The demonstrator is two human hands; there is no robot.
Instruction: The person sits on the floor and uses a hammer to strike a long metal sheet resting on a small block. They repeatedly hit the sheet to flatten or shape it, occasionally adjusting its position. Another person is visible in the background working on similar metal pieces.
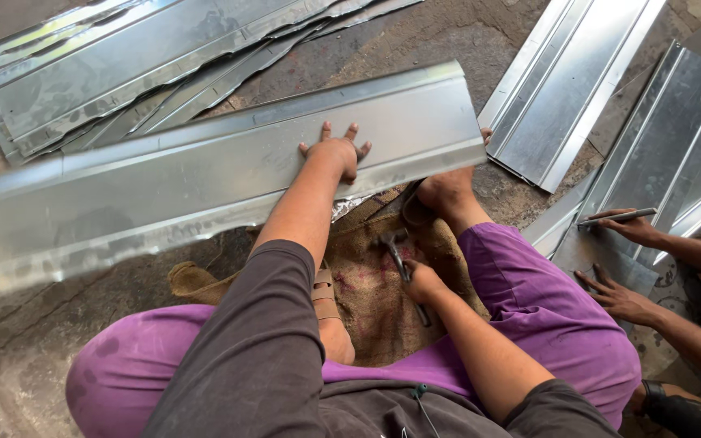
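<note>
Head view, person seated on the ground, legs in purple trousers spread to either side.

Left hand (337,152): palm down, fingers spread flat on the long metal sheet (204,174). Not gripping; pressing on the surface near the sheet's near edge.

Long metal sheet: galvanised strip with folded lips along both long edges, lying across the ground from the left edge of the view to right of centre, tilted slightly upward to the right. Its left end is blurred. The person's right foot (446,191) sits at the near edge of its right end, toes tucked under or against it; exact contact not clear.

Right hand (422,281): fingers closed around the handle of a hammer (399,261). Hammer head points away from the person and lies over the burlap sack (371,300), which is spread on the ground between the legs.

Surroundings: a stack of similar profiled sheets (123,57) lies beyond the long sheet at the far left. Another folded panel (565,81) lies at the far right, well apart from the stack.

Right edge: another person's two hands. The farther one (634,229) holds a thin metal rod (617,216) against a sheet; the nearer one (620,298) rests fingers spread on metal.
</note>
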